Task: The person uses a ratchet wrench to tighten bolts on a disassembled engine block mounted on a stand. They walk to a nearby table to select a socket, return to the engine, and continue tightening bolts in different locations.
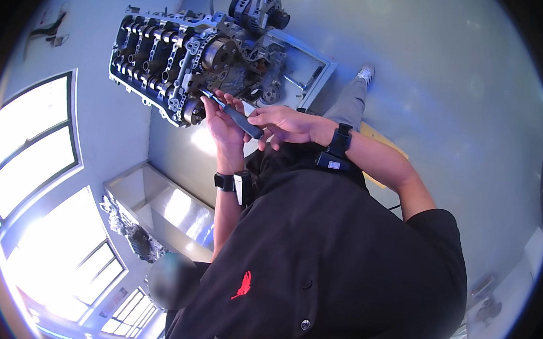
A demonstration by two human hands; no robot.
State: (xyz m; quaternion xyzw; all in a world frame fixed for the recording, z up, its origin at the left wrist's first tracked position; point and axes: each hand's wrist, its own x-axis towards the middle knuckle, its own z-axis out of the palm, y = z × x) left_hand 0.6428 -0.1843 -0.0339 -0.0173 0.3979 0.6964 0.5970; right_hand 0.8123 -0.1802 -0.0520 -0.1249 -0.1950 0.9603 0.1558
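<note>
An engine cylinder head (152, 64), with camshafts and a timing chain exposed, stands at the upper middle. My left hand (224, 122) is just below its front end, fingers curled around the metal shaft of a black-handled hand tool (243, 123). My right hand (285, 124) grips the handle, thumb along its top. The tool's tip is near a round camshaft sprocket (194, 110), and whether it touches anything is unclear. An alternator (254, 11) sits at the back of the engine.
A grey stand tray (328, 72) holds metal parts under the engine. My foot (366, 72) is to its right, near a yellow board (381, 144). A steel bench (134, 182), metal assembly (135, 236) and windows are at left; a blurred head of another person (170, 280) is lower left.
</note>
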